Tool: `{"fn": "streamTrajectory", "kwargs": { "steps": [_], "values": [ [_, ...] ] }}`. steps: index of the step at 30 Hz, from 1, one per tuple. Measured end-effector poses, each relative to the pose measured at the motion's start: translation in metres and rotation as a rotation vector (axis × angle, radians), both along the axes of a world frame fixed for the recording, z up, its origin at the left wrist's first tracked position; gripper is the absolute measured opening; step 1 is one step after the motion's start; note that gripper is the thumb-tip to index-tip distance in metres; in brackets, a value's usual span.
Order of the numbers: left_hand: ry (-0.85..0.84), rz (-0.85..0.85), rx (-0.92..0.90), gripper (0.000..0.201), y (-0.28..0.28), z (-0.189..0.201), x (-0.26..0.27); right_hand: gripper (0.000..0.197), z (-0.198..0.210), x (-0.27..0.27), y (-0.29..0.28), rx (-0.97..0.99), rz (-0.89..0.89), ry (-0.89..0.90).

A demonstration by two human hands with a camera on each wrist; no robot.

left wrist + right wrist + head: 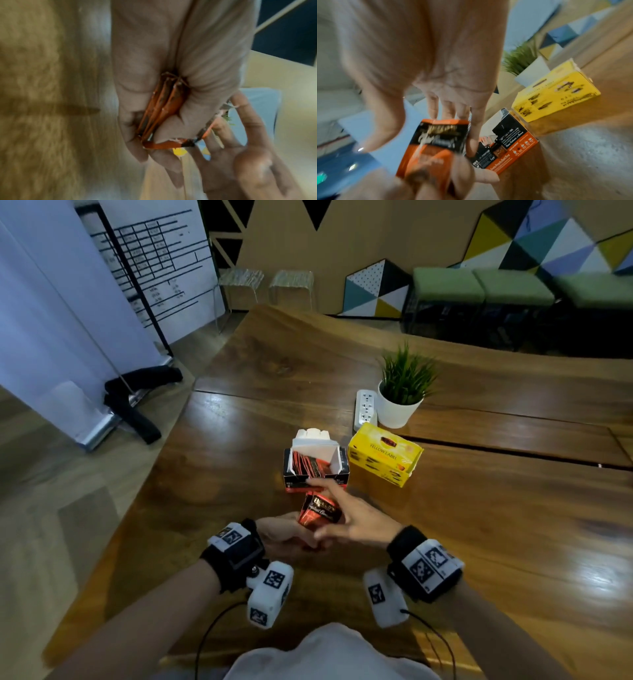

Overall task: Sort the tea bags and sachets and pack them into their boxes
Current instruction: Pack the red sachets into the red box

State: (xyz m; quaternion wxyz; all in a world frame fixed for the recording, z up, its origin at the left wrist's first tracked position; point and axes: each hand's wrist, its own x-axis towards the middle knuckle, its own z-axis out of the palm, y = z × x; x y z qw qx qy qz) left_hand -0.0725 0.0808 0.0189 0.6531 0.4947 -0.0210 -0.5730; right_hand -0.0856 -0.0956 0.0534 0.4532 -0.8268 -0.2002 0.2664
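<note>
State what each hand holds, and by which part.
The left hand grips a stack of orange sachets by its lower end. The right hand, fingers straight, holds nothing.

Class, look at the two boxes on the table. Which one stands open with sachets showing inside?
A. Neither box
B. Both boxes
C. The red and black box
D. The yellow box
C: the red and black box has its flap up with red sachets inside, while the yellow box beside it is closed.

My left hand [291,534] grips red-and-black foil sachets [318,512]; my right hand [356,520] reaches over them toward the open red-and-black carton [317,463].
</note>
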Motion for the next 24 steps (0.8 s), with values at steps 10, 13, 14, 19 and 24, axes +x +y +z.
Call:
{"fn": "streamTrajectory", "kwargs": {
  "steps": [10, 13, 14, 19, 24],
  "values": [
    [-0.584, 0.291, 0.421, 0.098, 0.012, 0.039, 0.060, 0.044, 0.023, 0.080, -0.003, -0.403, -0.124, -0.633],
    [-0.783, 0.418, 0.751, 0.129, 0.032, 0.023, 0.082, 0.035, 0.025, 0.124, -0.006, -0.541, -0.061, -0.700],
    [-0.802, 0.361, 0.806, 0.139, 0.033, 0.013, 0.085, 0.033, 0.023, 0.132, -0.004, -0.602, 0.043, -0.709],
    [-0.826, 0.263, 0.723, 0.150, 0.024, -0.025, 0.094, 0.043, 0.022, 0.143, 0.016, -0.956, 0.694, -0.839],
    [-0.823, 0.229, 0.728, 0.137, 0.024, -0.031, 0.098, 0.035, 0.021, 0.139, 0.027, -0.970, 0.813, -0.874]
  ]
}}
